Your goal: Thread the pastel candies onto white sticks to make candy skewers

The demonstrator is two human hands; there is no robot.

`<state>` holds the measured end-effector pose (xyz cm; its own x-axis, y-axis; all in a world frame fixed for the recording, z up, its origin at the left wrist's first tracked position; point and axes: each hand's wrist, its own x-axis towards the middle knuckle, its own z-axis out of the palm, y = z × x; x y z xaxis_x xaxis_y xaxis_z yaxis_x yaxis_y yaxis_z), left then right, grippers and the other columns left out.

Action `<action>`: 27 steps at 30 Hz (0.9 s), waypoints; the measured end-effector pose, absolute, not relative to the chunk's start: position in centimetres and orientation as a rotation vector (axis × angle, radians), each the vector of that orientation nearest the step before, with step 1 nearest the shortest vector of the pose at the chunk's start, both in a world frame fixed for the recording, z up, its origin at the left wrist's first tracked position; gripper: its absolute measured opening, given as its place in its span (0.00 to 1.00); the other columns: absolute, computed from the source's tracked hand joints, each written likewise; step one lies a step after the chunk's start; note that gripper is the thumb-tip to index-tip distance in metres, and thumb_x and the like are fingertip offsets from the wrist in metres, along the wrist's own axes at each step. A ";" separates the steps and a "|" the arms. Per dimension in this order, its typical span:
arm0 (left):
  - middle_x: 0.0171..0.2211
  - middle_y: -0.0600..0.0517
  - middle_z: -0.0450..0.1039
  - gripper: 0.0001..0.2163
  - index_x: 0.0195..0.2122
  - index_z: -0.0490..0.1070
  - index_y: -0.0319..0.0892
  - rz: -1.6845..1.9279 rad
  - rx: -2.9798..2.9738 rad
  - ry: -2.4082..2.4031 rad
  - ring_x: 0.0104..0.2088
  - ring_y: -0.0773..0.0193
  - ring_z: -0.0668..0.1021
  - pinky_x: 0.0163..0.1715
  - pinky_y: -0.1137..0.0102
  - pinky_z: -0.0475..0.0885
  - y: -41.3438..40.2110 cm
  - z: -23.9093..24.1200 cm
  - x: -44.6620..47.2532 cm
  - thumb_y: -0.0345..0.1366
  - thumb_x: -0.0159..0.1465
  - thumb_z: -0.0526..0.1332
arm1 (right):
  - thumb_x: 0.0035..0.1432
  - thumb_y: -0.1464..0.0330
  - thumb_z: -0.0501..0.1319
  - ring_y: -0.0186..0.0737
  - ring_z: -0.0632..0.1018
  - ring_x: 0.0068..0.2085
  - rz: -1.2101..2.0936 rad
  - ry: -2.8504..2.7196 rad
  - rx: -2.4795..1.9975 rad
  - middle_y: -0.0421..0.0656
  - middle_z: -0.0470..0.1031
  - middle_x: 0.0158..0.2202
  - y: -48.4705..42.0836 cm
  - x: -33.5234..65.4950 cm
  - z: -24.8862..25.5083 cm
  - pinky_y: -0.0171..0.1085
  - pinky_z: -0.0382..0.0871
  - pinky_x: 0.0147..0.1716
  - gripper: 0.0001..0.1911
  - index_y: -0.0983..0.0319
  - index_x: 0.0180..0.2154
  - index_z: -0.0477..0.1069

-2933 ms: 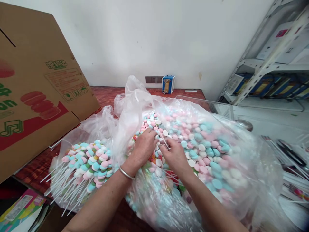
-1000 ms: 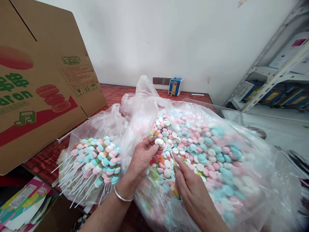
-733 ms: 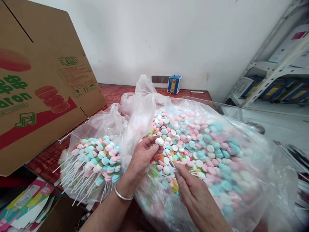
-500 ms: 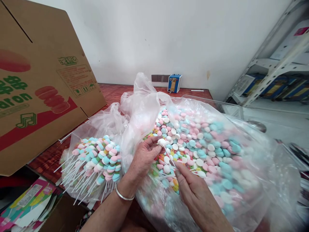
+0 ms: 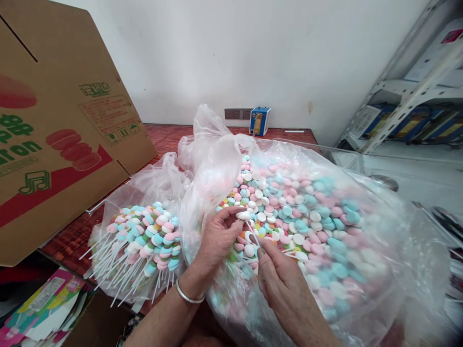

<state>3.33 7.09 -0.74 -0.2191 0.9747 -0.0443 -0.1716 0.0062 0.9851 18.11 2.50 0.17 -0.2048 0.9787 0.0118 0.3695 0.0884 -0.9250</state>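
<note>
My left hand (image 5: pixel 220 236) pinches a white candy (image 5: pixel 243 215) between thumb and fingers, above a big clear plastic bag (image 5: pixel 213 178) full of pastel candies (image 5: pixel 285 212). In my right hand (image 5: pixel 284 282) is a thin white stick (image 5: pixel 253 230), its far end meeting the white candy. How deep the stick goes into the candy cannot be made out. Further sticks (image 5: pixel 289 252) lie on the candies beside my right fingers. To the left, a smaller plastic bag (image 5: pixel 144 180) holds a pile of candies on sticks (image 5: pixel 148 236), stacked in pink, blue and green, sticks pointing toward me.
A large cardboard box (image 5: pixel 72 58) stands at the left on the reddish wooden table (image 5: pixel 166 130). A small blue device (image 5: pixel 259 120) sits by the wall sockets (image 5: pixel 237 113). Metal shelving (image 5: pixel 401 101) rises at the right. Colourful printed cards (image 5: pixel 39 303) lie at lower left.
The white candy has tilted flatter in my left fingers. My right hand has shifted slightly left and closer to it with the stick. The view has moved a little.
</note>
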 end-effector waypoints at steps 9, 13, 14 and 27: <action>0.37 0.48 0.83 0.13 0.45 0.80 0.42 1.394 1.149 1.389 0.34 0.61 0.83 0.33 0.70 0.79 4.7 -1.4 4.7 0.33 0.60 0.64 | 0.68 0.66 0.44 0.45 0.82 0.40 0.842 -1.928 -1.416 0.51 0.82 0.41 2.7 17.3 -0.3 0.37 0.73 0.37 0.21 0.64 0.49 0.73; 0.48 0.47 0.82 0.15 0.48 0.80 0.45 1.375 1.392 1.414 0.48 0.56 0.82 0.51 0.63 0.76 3.0 -1.9 5.3 0.28 0.62 0.62 | 0.70 0.68 0.44 0.41 0.79 0.28 0.739 -2.052 -1.522 0.43 0.77 0.28 3.7 17.9 -1.3 0.34 0.65 0.27 0.17 0.61 0.39 0.70; 0.50 0.47 0.81 0.18 0.53 0.78 0.47 1.370 1.414 1.415 0.50 0.55 0.81 0.53 0.61 0.75 2.8 -1.9 5.1 0.28 0.63 0.62 | 0.71 0.68 0.45 0.40 0.79 0.29 0.672 -2.110 -1.552 0.42 0.77 0.28 4.0 18.2 -1.3 0.34 0.63 0.26 0.16 0.60 0.40 0.70; 0.48 0.44 0.77 0.09 0.42 0.80 0.41 0.782 2.198 2.315 0.50 0.45 0.74 0.51 0.51 0.69 6.1 -0.9 -2.7 0.29 0.64 0.61 | 0.59 0.83 0.55 0.41 0.81 0.33 -0.124 -2.633 -1.769 0.45 0.78 0.33 7.3 16.3 2.8 0.35 0.47 0.21 0.14 0.62 0.36 0.75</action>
